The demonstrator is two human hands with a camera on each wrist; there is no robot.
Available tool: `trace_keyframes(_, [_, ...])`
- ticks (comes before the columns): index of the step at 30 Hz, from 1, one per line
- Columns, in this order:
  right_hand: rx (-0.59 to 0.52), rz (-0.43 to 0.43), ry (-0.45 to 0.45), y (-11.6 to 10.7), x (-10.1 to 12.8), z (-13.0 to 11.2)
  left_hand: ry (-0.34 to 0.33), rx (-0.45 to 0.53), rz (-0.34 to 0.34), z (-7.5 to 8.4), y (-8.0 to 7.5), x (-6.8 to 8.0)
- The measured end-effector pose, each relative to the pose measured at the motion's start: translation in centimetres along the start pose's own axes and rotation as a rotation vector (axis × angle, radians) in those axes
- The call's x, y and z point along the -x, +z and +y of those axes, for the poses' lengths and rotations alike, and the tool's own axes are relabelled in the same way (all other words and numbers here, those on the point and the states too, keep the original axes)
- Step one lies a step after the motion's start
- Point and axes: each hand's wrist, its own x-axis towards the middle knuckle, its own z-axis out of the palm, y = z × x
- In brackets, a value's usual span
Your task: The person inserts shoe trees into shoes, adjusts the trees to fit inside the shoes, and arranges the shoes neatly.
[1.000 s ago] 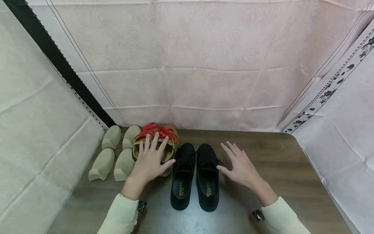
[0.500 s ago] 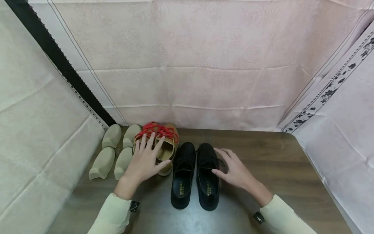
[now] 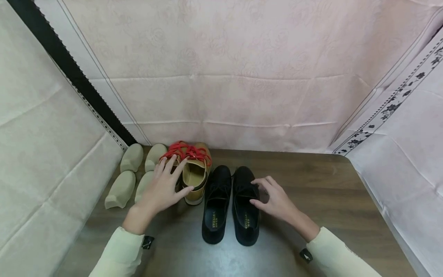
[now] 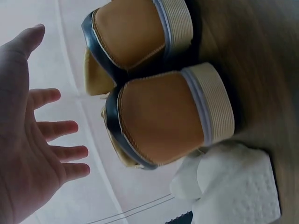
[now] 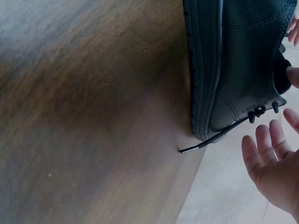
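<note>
My left hand (image 3: pixel 160 192) is spread over the left side of a pair of tan shoes (image 3: pixel 195 173) with red laces (image 3: pixel 188 151), holding nothing. It hides much of the left tan shoe in the head view. In the left wrist view its fingers point past the tan heels (image 4: pixel 159 116). At the outer side of the right black lace-up shoe (image 3: pixel 246 227) is my right hand (image 3: pixel 277 200), fingers slightly bent, fingertips overlapping the shoe's edge. The right wrist view shows this hand (image 5: pixel 280 172) beside the shoe's laces (image 5: pixel 259 112). The left black shoe (image 3: pixel 214 227) stands parallel.
Several cream foot-shaped inserts (image 3: pixel 119 190) lie left of the tan shoes, one partly behind my left hand. Wooden floor (image 3: pixel 304 169) lies under everything. Pale cloth (image 3: pixel 242 100) hangs at the back, with more cloth on both sides.
My right hand has moved left to the right black shoe, its fingers bending more. My left hand has drifted left, uncovering the right tan shoe. The shoes keep their places.
</note>
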Motion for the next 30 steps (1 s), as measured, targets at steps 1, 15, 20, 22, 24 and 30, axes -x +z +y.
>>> trace_keyframes(1, [-0.007,0.001,-0.004,0.0,0.0,0.0,-0.002,0.000,-0.001,-0.1,-0.1,0.1])
trace_keyframes(15, [-0.019,0.031,-0.075,0.9,0.1,0.6,0.010,0.015,0.096,-2.4,-1.1,1.3])
trace_keyframes(20, [-0.038,0.058,-0.061,1.1,0.1,0.4,-0.036,0.039,0.096,-3.3,-1.7,2.0])
trace_keyframes(22, [-0.046,0.063,-0.053,1.2,0.1,0.4,-0.046,0.048,0.103,-3.8,-1.8,2.4])
trace_keyframes(24, [-0.048,0.064,-0.046,1.2,0.2,0.5,-0.049,0.056,0.115,-4.2,-1.8,2.7])
trace_keyframes(30, [-0.059,0.064,-0.046,1.0,0.2,0.8,-0.054,0.083,0.162,-5.5,-1.6,3.6])
